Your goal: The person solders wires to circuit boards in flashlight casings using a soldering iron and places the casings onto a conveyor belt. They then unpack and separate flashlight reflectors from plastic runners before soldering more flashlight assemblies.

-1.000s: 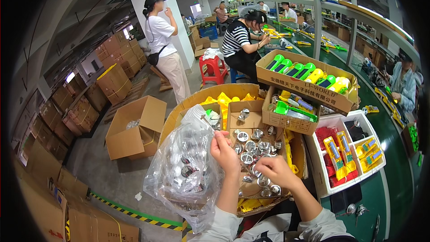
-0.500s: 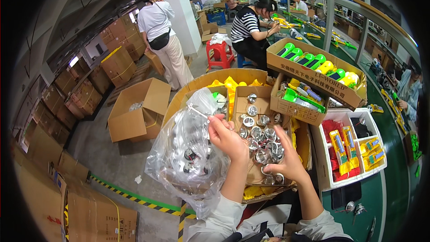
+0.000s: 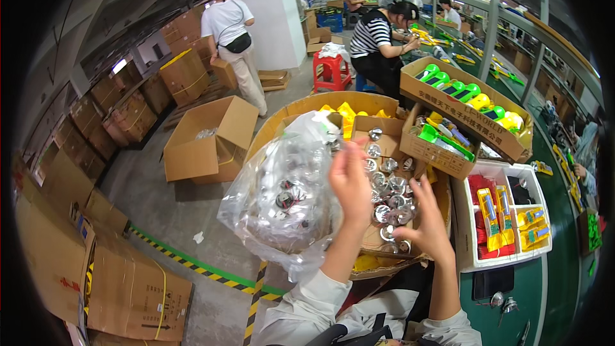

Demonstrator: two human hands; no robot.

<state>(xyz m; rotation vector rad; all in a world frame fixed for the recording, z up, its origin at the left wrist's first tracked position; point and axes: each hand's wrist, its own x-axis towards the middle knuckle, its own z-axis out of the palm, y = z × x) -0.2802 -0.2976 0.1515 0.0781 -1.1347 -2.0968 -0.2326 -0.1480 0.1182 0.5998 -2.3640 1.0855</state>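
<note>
Silver reflector cups (image 3: pixel 382 213) are gathered in a loose heap inside a cardboard tray (image 3: pixel 394 129), which serves as the landmark here. The tray is surrounded by a large brown carton (image 3: pixel 288 110), in which yellow parts (image 3: pixel 346 115) are seen beyond the tray's far end. To the tray's left, a bulging clear plastic bag (image 3: pixel 269 218) is laid against it; to its right, a white foam box (image 3: pixel 464 237) of sorted parts is set. Between the bag and the tray, over the tray's left edge, the left hand (image 3: pixel 351 182) is raised with its fingers partly curled; whether anything is pinched there cannot be made out. At the tray's right side, the right hand (image 3: pixel 429 218) is held with thumb and fingers spread wide, and nothing is seen in its grasp. The heap is placed directly left of the right palm, its length running along the tray away from the body; the right hand is judged the nearer, its thumb brought close beside the lowest cups, though contact is not certain. The single cups are round and tipped various ways, so no common axis is shown. The left fingertips are blurred, the tray's left edge is partly covered by the left forearm, and the bag's contents are obscured by glare and folds.
</note>
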